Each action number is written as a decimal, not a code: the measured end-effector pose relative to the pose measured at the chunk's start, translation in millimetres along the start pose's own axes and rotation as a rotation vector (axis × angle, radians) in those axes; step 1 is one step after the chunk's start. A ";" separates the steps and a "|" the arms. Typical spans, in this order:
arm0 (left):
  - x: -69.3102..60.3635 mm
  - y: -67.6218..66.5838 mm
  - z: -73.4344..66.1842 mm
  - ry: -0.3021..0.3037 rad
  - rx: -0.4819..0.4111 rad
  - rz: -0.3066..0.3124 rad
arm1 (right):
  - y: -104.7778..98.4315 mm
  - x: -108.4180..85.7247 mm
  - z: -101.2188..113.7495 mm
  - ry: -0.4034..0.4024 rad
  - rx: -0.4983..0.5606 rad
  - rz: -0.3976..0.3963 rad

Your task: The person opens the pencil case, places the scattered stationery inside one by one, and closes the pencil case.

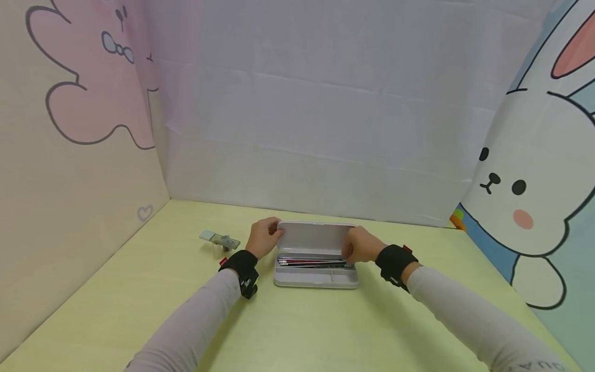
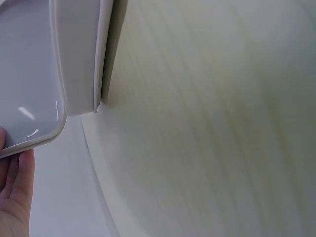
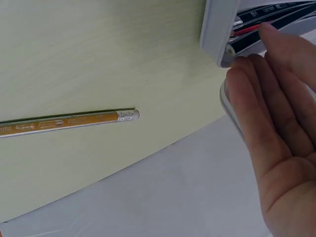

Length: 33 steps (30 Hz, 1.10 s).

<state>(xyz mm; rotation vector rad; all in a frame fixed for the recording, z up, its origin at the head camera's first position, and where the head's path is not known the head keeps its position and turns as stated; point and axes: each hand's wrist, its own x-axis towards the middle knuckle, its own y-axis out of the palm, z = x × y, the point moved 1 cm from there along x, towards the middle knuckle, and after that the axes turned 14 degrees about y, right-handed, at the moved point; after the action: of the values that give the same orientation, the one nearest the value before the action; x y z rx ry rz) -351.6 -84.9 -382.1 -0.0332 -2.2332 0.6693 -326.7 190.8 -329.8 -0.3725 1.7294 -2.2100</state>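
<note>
A white pencil case (image 1: 302, 284) lies on the table with its lid (image 1: 311, 238) raised. Several dark pencils and a red one (image 1: 307, 262) lie inside it. My left hand (image 1: 263, 237) pinches the lid's upper left corner; in the left wrist view, fingers (image 2: 22, 177) are behind the rim and a thumb tip is in front. At the case's right end is my right hand (image 1: 362, 245), its thumb and fingers apart beside the end of a black pencil (image 3: 247, 42). Whether it touches that pencil is unclear.
An orange pencil with a white eraser end (image 3: 74, 121) lies on the table beyond the case's right end. Left of the case stands a small item with a pale flat top (image 1: 220, 239). White sheeting (image 1: 316, 155) hangs at the table's back edge.
</note>
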 end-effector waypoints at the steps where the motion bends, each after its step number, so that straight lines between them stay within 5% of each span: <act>1: 0.4 0.3 0.3 0.000 0.000 0.000 | 1.0 0.4 -0.6 -0.015 0.002 0.000; 24: 1.1 1.9 -2.3 0.013 0.016 0.004 | 4.5 7.4 5.0 -0.091 -0.074 -0.017; 33: -0.6 -2.0 -3.9 -0.003 0.011 0.014 | -10.5 -6.6 -22.1 -0.001 -0.044 -0.008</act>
<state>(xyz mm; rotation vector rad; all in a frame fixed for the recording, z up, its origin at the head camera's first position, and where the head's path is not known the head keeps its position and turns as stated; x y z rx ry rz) -348.1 -84.9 -379.4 -0.0419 -2.2340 0.6901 -330.0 215.4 -325.0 -0.3914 1.7815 -2.1799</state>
